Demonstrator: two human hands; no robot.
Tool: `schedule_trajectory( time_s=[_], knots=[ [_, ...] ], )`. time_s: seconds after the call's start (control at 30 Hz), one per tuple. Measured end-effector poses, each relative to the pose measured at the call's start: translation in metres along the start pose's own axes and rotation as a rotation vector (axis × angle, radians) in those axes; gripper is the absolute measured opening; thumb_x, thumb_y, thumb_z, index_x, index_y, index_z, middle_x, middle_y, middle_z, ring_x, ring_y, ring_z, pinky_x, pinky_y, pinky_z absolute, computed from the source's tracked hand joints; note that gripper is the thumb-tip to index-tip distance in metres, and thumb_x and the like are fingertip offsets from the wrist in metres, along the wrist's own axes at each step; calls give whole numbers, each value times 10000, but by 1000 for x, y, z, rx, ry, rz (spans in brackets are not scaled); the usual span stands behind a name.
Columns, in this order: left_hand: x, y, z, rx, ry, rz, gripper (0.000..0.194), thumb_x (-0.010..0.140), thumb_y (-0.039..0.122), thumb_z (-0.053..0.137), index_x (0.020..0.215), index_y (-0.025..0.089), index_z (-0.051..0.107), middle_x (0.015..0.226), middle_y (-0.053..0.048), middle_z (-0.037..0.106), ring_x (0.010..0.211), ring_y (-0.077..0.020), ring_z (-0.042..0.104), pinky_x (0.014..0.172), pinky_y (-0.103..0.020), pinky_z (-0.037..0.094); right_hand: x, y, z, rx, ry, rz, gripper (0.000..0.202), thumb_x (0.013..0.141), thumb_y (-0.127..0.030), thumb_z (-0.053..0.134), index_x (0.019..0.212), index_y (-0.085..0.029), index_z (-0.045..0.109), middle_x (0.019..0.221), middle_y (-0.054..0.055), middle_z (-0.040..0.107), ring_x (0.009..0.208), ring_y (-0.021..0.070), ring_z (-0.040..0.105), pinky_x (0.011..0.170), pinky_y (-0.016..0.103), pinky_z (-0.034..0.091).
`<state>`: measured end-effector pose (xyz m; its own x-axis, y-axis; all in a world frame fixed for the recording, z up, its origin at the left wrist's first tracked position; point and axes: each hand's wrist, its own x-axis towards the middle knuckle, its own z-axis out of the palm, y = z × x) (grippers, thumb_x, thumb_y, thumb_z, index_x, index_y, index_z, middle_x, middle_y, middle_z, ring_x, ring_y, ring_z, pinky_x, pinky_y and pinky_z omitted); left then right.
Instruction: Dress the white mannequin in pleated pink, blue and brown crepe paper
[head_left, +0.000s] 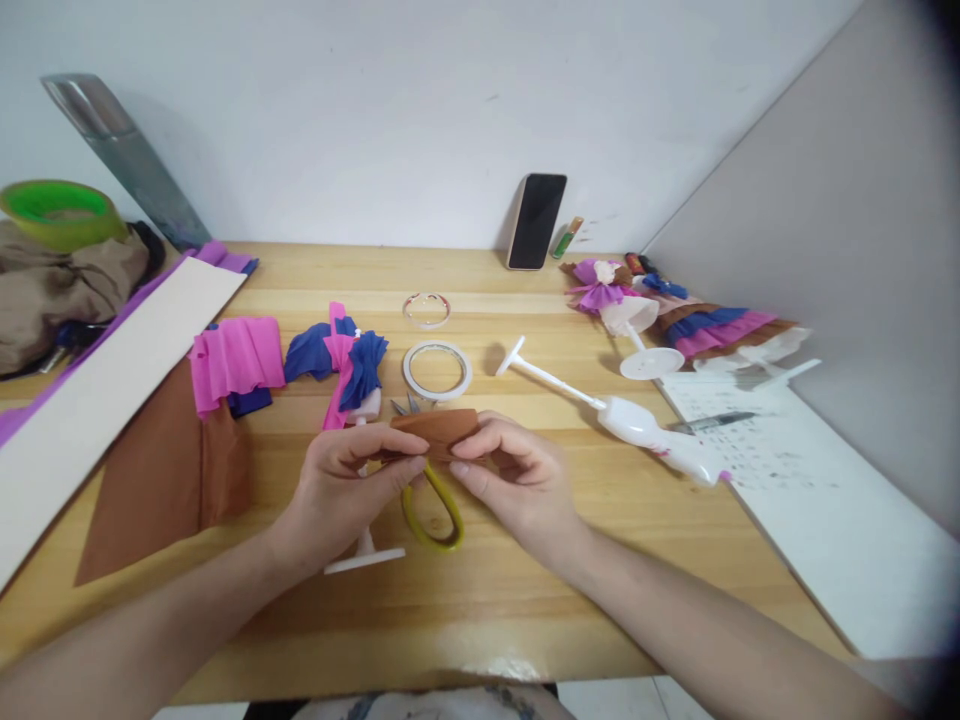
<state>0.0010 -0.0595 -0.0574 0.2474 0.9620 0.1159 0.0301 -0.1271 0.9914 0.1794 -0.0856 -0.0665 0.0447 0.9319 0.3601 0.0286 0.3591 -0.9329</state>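
Note:
A strip of brown crepe paper (435, 428) is stretched between my two hands above the table. My left hand (352, 475) pinches its left end between thumb and fingers, and my right hand (521, 475) pinches the right end the same way. Beneath the paper lie scissors with yellow-green handles (444, 540), partly hidden by it. Behind my left hand is a white stand (365, 555) topped with pink and blue crepe paper (352, 365). Just beyond the hands a roll of white double-sided tape (437, 371) lies flat.
To the right lie a white doll-like torso on a stand (645, 425) and a ruffled paper dress (727, 330). Brown paper sheets (161, 465), a long white board (127, 400) and green tape (64, 212) are left. A phone (536, 222) leans on the wall.

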Motion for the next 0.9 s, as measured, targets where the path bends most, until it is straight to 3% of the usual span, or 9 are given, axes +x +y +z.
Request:
schedule_trajectory(
  time_s=[0.13,0.5,0.73,0.9],
  knots=[
    [0,1,0,1,28,-19,96,659,124,763,712,201,786,722,-33,769,613,-153,695,616,-230,576,1,-1,-1,-3,8,-41,148,713,-76,702,682,-219,686,761,18,677,718,147,638,668,288,514],
    [0,0,1,18,52,34,117,652,104,756,708,202,785,721,-25,769,641,-138,691,618,-201,562,-1,5,-2,24,2,21,87,743,-133,701,741,-220,699,773,20,655,717,145,614,656,281,486],
    [2,7,3,-124,55,-65,194,619,58,752,687,235,793,651,12,759,547,-87,675,573,-134,545,-1,6,-3,62,17,104,51,732,-179,721,747,-225,705,767,19,670,714,149,611,672,289,488],
    [4,12,5,-233,26,-152,177,617,52,751,680,213,792,565,9,729,501,-76,669,554,-110,541,0,6,-3,90,30,174,59,704,-189,736,713,-209,682,682,-10,629,618,115,568,598,250,469]
  ],
)
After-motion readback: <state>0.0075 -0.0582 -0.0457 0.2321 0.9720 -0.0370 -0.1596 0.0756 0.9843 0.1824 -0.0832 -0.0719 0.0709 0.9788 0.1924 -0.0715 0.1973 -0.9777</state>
